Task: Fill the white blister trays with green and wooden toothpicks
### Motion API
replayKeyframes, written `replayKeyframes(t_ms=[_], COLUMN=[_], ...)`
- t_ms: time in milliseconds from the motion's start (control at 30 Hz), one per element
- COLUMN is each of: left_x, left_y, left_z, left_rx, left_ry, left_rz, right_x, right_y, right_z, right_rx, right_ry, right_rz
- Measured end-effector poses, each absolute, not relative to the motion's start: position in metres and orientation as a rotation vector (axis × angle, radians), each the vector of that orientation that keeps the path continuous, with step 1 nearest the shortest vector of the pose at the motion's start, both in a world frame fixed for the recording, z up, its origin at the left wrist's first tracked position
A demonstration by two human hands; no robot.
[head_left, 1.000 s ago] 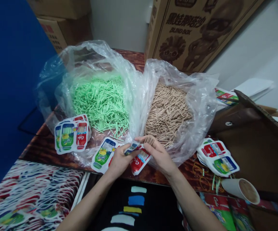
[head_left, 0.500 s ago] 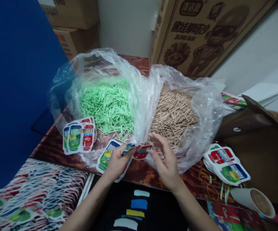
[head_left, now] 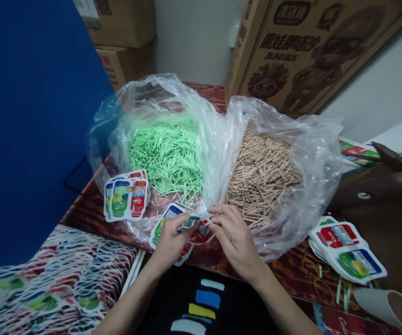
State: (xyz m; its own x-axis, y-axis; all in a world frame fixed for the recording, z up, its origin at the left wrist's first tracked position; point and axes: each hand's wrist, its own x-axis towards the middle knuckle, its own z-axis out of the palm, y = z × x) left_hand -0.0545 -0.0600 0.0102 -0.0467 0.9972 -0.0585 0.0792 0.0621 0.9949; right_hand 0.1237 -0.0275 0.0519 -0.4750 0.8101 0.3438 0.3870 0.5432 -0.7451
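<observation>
My left hand (head_left: 171, 237) pinches a Sprite-and-Cola printed card (head_left: 201, 231) at its blue-and-green end. On the card's red Cola half, the thumb and fingers of my right hand (head_left: 235, 239) close at the right edge, partly covering it. Another such card (head_left: 168, 218) lies on the table beneath my left hand. Just beyond my hands, brown sticks (head_left: 261, 172) fill an opened clear plastic bag (head_left: 312, 153). Light green sticks (head_left: 168, 158) lie in a second clear bag (head_left: 173, 90) to the left.
A stack of printed cards (head_left: 126, 197) sits at the left and another pile (head_left: 347, 249) at the right. Rubber bands (head_left: 317, 274) and a paper cup (head_left: 385, 302) are nearby. Many cards (head_left: 64, 274) are packed lower left. A large carton (head_left: 277, 51) stands behind.
My right hand's fingers have closed in from beside the brown sticks onto the card's red end. My left hand keeps its hold. The whole view has shifted slightly.
</observation>
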Motion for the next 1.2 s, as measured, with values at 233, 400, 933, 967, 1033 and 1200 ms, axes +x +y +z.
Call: replayKeyframes(t_ms=[233, 400, 933, 967, 1033, 1200], left_x=[-0.081, -0.141, -0.231, -0.231, -0.230, -0.219], left_y=[-0.074, -0.072, -0.021, -0.023, -0.028, -0.039], left_z=[0.010, 0.008, -0.044, -0.043, -0.042, -0.039], left_rx=[0.962, 0.745, 1.406, 1.411, 1.416, 1.510], left_ry=[1.338, 1.535, 2.779, 2.773, 2.760, 2.705], left_rz=[1.209, 1.457, 1.187, 1.199, 1.213, 1.290], right_x=[0.110, 0.095, 0.050, 0.052, 0.055, 0.051], right_y=[-0.027, 0.009, 0.105, 0.108, 0.111, 0.119], right_z=[0.047, 0.018, -0.031, -0.033, -0.034, -0.016], right_rx=[-0.840, -0.994, -0.238, -0.253, -0.328, -0.621], right_ry=[-1.986, -1.948, -2.995, -2.968, -2.903, -2.661], right_rz=[1.232, 1.029, -0.123, -0.054, 0.070, 0.355])
